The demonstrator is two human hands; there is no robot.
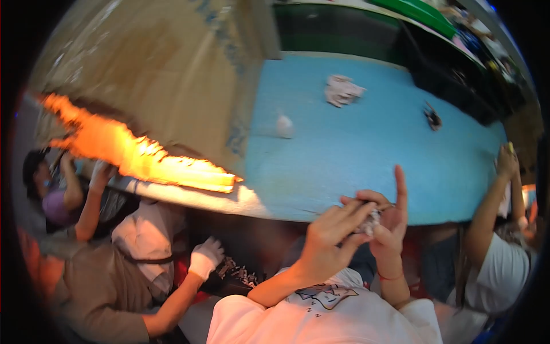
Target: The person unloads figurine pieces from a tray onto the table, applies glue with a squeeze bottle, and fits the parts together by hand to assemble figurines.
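My left hand (338,234) and my right hand (391,221) meet in front of my chest, at the near edge of the blue table (309,172). Between their fingers is a small pale, greyish lump (369,222), mostly covered, so its kind does not show. The left fingers bend over it from the left. On the other side the right thumb presses against it, while the right index finger points straight up.
A crumpled pale cloth (342,90), a small white object (284,126) and a small dark one (433,117) lie on the table. Black bins (452,86) line its far right. A glowing orange strip (154,163) crosses the left. Co-workers sit on both sides, one wearing a white glove (206,258).
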